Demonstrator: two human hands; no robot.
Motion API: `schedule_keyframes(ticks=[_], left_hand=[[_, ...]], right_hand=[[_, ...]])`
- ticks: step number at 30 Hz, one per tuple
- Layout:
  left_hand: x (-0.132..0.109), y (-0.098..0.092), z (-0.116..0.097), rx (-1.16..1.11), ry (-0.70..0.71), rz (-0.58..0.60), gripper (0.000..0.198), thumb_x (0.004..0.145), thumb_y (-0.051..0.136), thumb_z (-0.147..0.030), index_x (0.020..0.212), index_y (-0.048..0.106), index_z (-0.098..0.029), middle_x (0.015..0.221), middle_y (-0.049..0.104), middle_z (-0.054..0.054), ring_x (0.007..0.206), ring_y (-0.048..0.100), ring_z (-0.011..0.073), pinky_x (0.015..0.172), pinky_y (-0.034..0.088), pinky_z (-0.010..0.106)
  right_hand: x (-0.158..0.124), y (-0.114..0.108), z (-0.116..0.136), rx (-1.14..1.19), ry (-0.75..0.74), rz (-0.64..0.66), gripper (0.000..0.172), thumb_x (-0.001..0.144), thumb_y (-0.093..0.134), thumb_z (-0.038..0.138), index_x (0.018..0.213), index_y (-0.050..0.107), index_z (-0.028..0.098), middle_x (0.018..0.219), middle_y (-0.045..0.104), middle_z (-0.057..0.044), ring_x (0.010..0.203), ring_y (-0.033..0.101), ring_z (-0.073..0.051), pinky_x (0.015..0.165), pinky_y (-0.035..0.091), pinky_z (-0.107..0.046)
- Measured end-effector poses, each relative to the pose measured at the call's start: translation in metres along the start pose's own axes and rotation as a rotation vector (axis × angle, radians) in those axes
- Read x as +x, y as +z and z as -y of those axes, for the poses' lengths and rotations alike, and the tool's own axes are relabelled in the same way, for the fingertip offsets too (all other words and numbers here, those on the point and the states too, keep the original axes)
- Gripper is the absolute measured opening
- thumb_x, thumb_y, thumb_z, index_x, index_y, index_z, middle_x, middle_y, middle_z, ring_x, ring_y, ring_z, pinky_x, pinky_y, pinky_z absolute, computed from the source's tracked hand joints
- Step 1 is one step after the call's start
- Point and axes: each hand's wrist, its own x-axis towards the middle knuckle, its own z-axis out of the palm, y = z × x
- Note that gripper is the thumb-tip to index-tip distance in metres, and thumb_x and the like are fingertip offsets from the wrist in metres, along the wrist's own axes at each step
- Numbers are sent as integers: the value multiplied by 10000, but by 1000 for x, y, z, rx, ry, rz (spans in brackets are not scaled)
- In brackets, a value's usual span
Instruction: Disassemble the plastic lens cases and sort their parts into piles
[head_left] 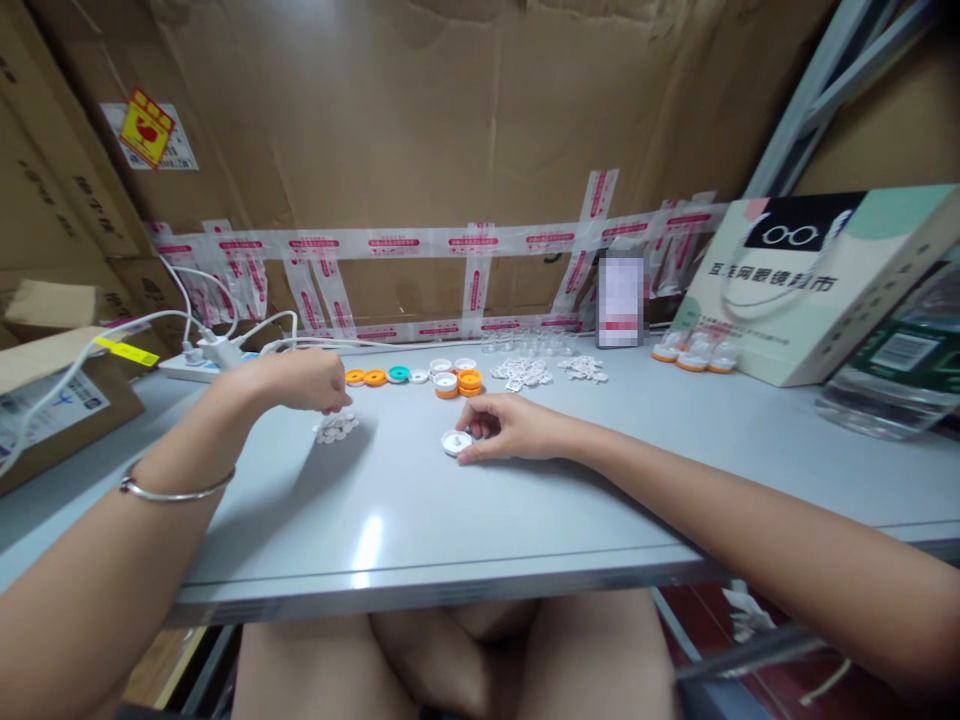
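Note:
My right hand (506,425) grips the edge of a white round cap (456,443) with a small piece at its centre; the cap rests on the table. Over a small pile of white discs (337,430), my left hand (311,380) points downward with its fingers drawn together. What those fingers hold, if anything, is too small to make out. Behind the hands stand orange caps (375,377), a green cap (399,374) and stacked white-and-orange caps (445,385). Small white plastic parts (521,374) lie heaped beyond my right hand.
Clear plastic cups (536,342) line the back, near an upright phone (622,300). On the right are orange-based containers (694,352), a paper bag (780,290) and a large bottle (892,350). A power strip (187,365) and cardboard box (67,400) stand left.

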Motion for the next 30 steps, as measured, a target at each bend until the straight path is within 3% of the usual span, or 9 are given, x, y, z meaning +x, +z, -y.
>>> schedule_keyframes(ticks=[2,5,12,20,30], left_hand=[[-2,0,-11,45,35,-139,265,689,545,-302,460,567,-168,458,522,18,406,398,108,450,239,243],[-5,3,-33,25,196,-276,273,725,567,-359,530,588,-169,483,533,2,438,419,104,466,249,231],[1,29,-76,-165,616,-355,128,786,550,-227,827,661,-179,830,671,31,748,590,140,652,402,213],[10,42,-81,-143,723,-361,121,793,562,-180,818,679,-161,772,690,42,697,618,142,631,416,216],[16,48,-76,36,798,-558,117,813,562,-206,797,672,-170,755,686,39,707,611,151,627,392,231]], right_hand=[[0,0,0,-11,-6,-3,355,602,728,402,831,594,166,702,495,23,653,443,-107,577,354,-232],[0,0,0,-20,-14,-3,362,609,722,406,845,591,165,703,492,22,653,440,-107,579,354,-232],[-1,-1,1,-59,-59,10,373,630,704,410,886,589,166,716,466,23,662,431,-108,591,358,-229],[2,0,-3,-37,-81,4,307,656,685,382,839,597,152,701,478,18,658,433,-106,581,357,-223],[2,1,-3,17,-61,0,284,644,683,374,789,592,148,660,464,32,624,425,-97,564,345,-220]])
